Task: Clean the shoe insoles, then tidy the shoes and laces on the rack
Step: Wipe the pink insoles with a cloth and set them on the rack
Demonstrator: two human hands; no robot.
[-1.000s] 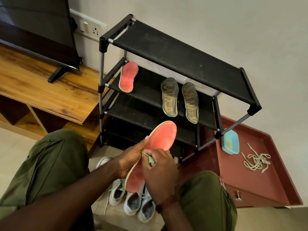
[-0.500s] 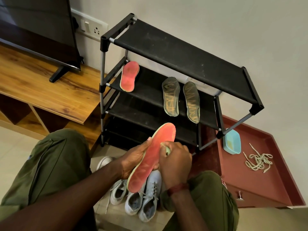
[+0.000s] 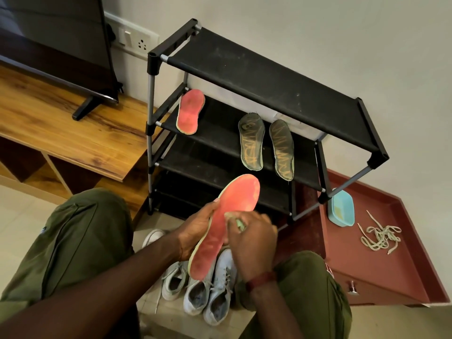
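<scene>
My left hand [image 3: 195,230] grips a pink-orange insole [image 3: 234,204] by its left edge, tilted up in front of the black shoe rack [image 3: 264,67]. My right hand [image 3: 252,241] pinches a small light-green cloth [image 3: 238,223] against the insole's middle. A second pink insole [image 3: 190,111] leans on the rack's second shelf at the left. Two dark insoles [image 3: 252,144] [image 3: 281,149] lean side by side on the same shelf. Several pale sneakers [image 3: 210,287] stand on the floor between my knees. Loose laces [image 3: 380,236] lie in the red tray [image 3: 415,272].
A light-blue bowl [image 3: 341,211] sits in the red tray by the rack's right leg. A wooden TV unit [image 3: 63,128] with a television [image 3: 56,42] stands to the left. The wall runs close behind the rack.
My right hand has slid the cloth up the insole from near its middle toward the toe half. My left hand keeps its hold on the insole.
</scene>
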